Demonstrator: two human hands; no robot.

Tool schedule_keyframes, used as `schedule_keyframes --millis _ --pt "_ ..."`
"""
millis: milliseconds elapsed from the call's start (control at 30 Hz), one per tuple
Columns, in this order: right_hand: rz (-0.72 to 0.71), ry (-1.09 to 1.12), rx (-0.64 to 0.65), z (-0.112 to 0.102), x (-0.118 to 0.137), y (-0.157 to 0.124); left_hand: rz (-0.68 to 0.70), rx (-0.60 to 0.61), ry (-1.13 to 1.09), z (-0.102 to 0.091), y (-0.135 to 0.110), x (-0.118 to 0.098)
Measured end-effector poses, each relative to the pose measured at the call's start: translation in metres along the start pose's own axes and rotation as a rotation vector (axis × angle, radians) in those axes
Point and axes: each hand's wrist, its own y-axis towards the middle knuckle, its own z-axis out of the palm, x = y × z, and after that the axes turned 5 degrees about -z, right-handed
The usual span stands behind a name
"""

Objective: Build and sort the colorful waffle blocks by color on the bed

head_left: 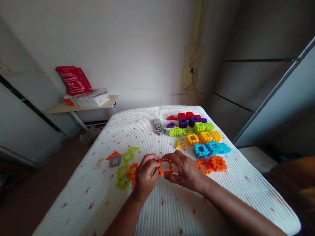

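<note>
Both my hands pinch one orange square frame piece (165,166) a little above the white quilted surface (172,209). My left hand (145,177) grips its left edge, my right hand (183,170) its right edge. Just left of my left hand lies a flat joined figure of green, orange and grey pieces (124,164). To the right, close to my right hand, sit orange pieces (212,164), then blue pieces (210,149), yellow pieces (201,138), green pieces (192,129), purple pieces (185,123) and red pieces (184,116) in rows going back.
A small grey stack of pieces (158,126) lies near the far middle. Beyond the surface's left corner stands a low shelf (81,106) with a white box and a red bag (73,79). Grey cabinet panels (265,82) rise at the right.
</note>
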Motion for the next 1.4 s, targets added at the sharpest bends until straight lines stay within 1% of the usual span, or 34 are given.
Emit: schedule_keyframes --millis 100,167,233,333,400,433,500,600,800,967,1067,1233,1400 --pt "-0.011 -0.072 -0.017 -0.011 -0.004 -0.006 0.017 -0.012 0.021 0.001 0.0 0.002" --pt "-0.025 -0.162 -0.038 -0.028 -0.011 -0.016 0.012 -0.047 0.016 0.0 0.001 0.006" --pt "-0.046 -0.264 -0.039 -0.051 -0.019 -0.03 -0.005 -0.073 0.02 -0.002 0.002 0.01" --pt "-0.042 -0.406 0.051 -0.083 -0.033 -0.057 -0.025 -0.083 0.06 -0.005 0.004 0.013" --pt "-0.012 -0.469 0.128 -0.097 -0.042 -0.074 -0.023 -0.077 0.07 -0.005 0.005 0.013" --pt "0.008 -0.486 0.164 -0.1 -0.046 -0.08 -0.021 -0.068 0.07 -0.005 0.005 0.013" --pt "0.049 -0.499 0.215 -0.101 -0.052 -0.089 -0.015 -0.054 0.067 -0.004 0.005 0.012" --pt "0.084 -0.5 0.251 -0.093 -0.056 -0.092 -0.009 -0.049 0.068 -0.003 0.005 0.013" --pt "0.096 -0.503 0.27 -0.081 -0.061 -0.085 -0.004 -0.045 0.059 -0.003 0.004 0.015" --pt "0.089 -0.487 0.266 -0.079 -0.063 -0.084 -0.027 -0.044 0.053 -0.003 0.004 0.015" --pt "0.102 -0.498 0.287 -0.077 -0.063 -0.084 -0.037 -0.044 0.051 -0.004 0.004 0.015" --pt "0.12 -0.512 0.313 -0.075 -0.064 -0.085 -0.018 -0.039 0.043 -0.003 0.004 0.016" --pt "0.13 -0.523 0.309 -0.074 -0.061 -0.085 -0.008 -0.027 0.052 -0.003 0.003 0.017"
